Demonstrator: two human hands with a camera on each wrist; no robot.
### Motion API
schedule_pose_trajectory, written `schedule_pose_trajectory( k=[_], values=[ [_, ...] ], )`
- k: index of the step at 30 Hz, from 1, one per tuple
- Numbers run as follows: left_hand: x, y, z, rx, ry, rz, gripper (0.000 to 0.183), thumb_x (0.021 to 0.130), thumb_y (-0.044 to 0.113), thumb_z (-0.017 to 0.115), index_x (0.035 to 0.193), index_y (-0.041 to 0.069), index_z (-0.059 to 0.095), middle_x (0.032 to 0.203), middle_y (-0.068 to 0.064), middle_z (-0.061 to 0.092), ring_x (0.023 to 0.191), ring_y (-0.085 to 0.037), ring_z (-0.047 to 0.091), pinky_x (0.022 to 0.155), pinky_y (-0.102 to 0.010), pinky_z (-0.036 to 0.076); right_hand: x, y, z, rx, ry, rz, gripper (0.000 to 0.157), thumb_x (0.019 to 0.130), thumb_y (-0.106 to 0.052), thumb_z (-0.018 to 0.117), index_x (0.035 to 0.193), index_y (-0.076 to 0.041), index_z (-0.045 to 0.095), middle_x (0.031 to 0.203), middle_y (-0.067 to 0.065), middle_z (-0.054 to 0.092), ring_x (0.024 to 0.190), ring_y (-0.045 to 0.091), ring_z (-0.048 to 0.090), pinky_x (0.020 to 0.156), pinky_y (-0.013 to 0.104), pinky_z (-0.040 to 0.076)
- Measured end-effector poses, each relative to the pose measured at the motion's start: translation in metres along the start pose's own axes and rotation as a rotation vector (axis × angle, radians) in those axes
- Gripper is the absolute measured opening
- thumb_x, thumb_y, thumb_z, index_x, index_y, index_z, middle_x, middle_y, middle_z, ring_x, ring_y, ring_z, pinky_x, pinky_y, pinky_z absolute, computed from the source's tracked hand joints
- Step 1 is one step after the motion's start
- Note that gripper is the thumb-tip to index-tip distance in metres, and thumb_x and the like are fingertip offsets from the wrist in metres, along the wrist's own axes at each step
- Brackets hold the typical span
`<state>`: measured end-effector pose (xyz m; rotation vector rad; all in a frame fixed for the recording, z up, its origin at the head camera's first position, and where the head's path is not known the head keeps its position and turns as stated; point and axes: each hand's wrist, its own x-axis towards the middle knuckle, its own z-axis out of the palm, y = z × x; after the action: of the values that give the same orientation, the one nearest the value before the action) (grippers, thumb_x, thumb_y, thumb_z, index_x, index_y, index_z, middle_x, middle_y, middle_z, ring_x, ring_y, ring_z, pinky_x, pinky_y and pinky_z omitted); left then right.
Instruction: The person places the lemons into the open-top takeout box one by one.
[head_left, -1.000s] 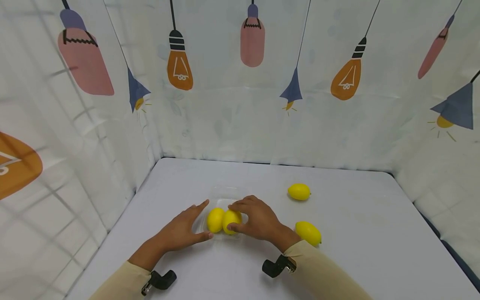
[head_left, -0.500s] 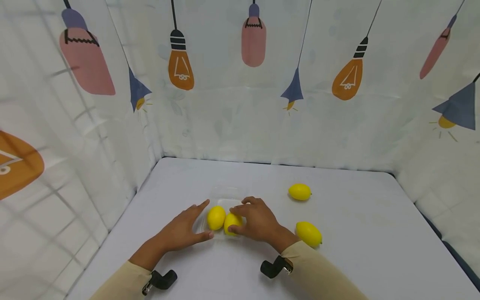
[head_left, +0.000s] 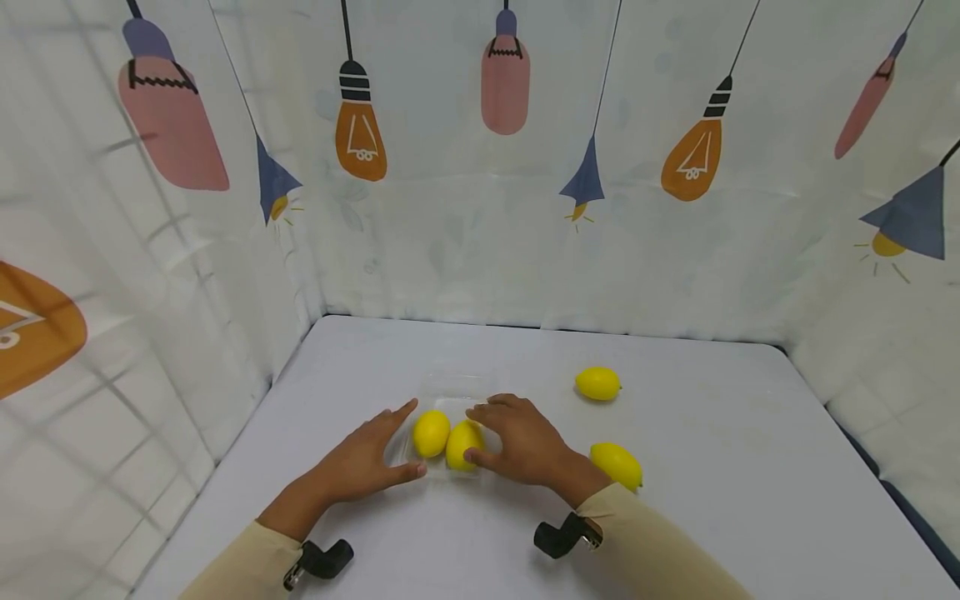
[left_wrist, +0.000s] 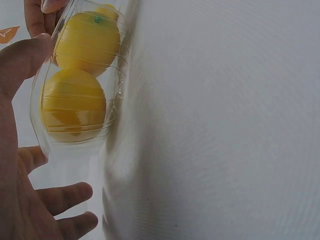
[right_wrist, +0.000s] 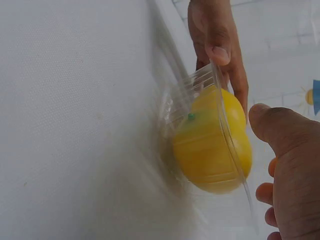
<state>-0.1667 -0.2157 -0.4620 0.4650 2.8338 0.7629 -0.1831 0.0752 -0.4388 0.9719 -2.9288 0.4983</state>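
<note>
A clear plastic container (head_left: 450,406) sits on the table with two lemons inside, a left lemon (head_left: 431,433) and a right lemon (head_left: 462,447), side by side and touching. My left hand (head_left: 367,457) spreads its thumb and fingers around the container's left side. In the left wrist view its thumb (left_wrist: 25,60) lies at the clear rim. My right hand (head_left: 525,442) is at the container's right side, fingers loosely bent and holding nothing. The right wrist view shows its thumb (right_wrist: 280,125) apart from the lemons. Part of the right lemon is hidden behind that thumb.
Two more lemons lie on the white table (head_left: 712,450): a far lemon (head_left: 597,383) towards the back, and a near lemon (head_left: 617,465) just beyond my right forearm. A patterned curtain (head_left: 450,250) with printed lamps surrounds the table at the back and sides.
My right hand has let go of the right lemon and drawn back slightly to the right. The left lemon has shifted slightly towards the back. My left hand stays in place.
</note>
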Motion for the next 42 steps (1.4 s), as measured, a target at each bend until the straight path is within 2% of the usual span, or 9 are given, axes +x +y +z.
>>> schedule_pose_trajectory(
  k=[13, 24, 33, 42],
  values=[
    [-0.001, 0.000, 0.000, 0.006, 0.002, 0.011, 0.101, 0.085, 0.068, 0.071, 0.165, 0.025, 0.026, 0.163, -0.013, 0.035, 0.149, -0.044, 0.028, 0.113, -0.071, 0.025, -0.027, 0.027, -0.020, 0.047, 0.021, 0.007, 0.064, 0.094, -0.054, 0.070, 0.145, -0.017, 0.060, 0.143, -0.002, 0.061, 0.138, 0.026, 0.047, 0.113, 0.050, 0.039],
    [-0.001, 0.000, -0.001, 0.009, 0.001, -0.005, 0.102, 0.084, 0.069, 0.071, 0.165, 0.027, 0.025, 0.163, -0.014, 0.035, 0.149, -0.045, 0.027, 0.113, -0.071, 0.024, -0.049, 0.050, -0.032, 0.056, 0.057, 0.110, 0.061, 0.091, -0.049, 0.076, 0.142, -0.018, 0.063, 0.141, -0.003, 0.061, 0.136, 0.024, 0.048, 0.112, 0.047, 0.040],
    [0.000, 0.000, -0.001, 0.014, -0.002, -0.020, 0.102, 0.084, 0.071, 0.070, 0.165, 0.029, 0.024, 0.163, -0.017, 0.034, 0.148, -0.046, 0.028, 0.112, -0.071, 0.025, -0.071, 0.071, -0.042, 0.128, 0.073, 0.139, 0.057, 0.091, -0.044, 0.078, 0.137, -0.012, 0.066, 0.138, 0.001, 0.063, 0.133, 0.028, 0.051, 0.111, 0.053, 0.040],
    [-0.001, 0.002, -0.002, 0.009, -0.005, -0.023, 0.102, 0.084, 0.069, 0.072, 0.165, 0.028, 0.025, 0.163, -0.017, 0.033, 0.149, -0.046, 0.027, 0.112, -0.072, 0.025, -0.091, 0.089, -0.044, 0.159, 0.062, 0.219, 0.056, 0.092, -0.046, 0.076, 0.138, -0.016, 0.065, 0.142, 0.004, 0.059, 0.137, 0.033, 0.048, 0.112, 0.058, 0.037]
  ],
)
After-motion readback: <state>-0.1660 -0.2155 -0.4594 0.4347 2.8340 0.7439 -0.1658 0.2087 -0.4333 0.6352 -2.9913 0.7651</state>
